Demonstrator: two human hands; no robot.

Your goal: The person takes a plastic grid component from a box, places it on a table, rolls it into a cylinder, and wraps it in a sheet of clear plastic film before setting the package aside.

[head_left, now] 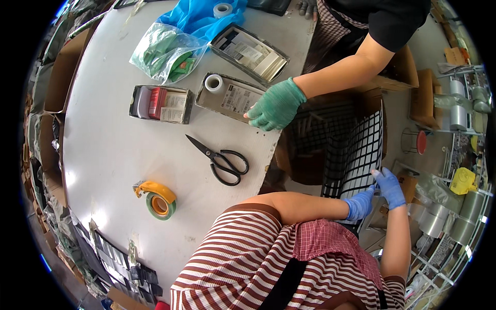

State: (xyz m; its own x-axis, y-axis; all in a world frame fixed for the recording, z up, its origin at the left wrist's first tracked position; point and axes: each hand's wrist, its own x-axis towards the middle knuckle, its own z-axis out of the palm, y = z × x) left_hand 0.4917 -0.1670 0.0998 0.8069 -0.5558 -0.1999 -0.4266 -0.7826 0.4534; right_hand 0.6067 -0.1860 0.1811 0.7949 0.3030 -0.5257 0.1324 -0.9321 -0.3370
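Note:
At the right of the table, my left hand [360,203] in a blue glove is closed at the near edge of a black-and-white checked sheet [361,147]. My right hand [390,187], gloved in blue too, pinches the sheet's right edge with bent fingers. The sheet stands tilted inside an open cardboard box [281,157] beside the table. More dark checked material [323,121] lies deeper in that box. How much of the sheet each hand grips is partly hidden.
On the white table [124,170] lie black scissors [219,161], a yellow tape dispenser [156,199] and small boxes of labels [161,105]. A co-worker's green-gloved hand [276,106] reaches to a box with a white roll [214,83]. A wire rack [454,217] stands right.

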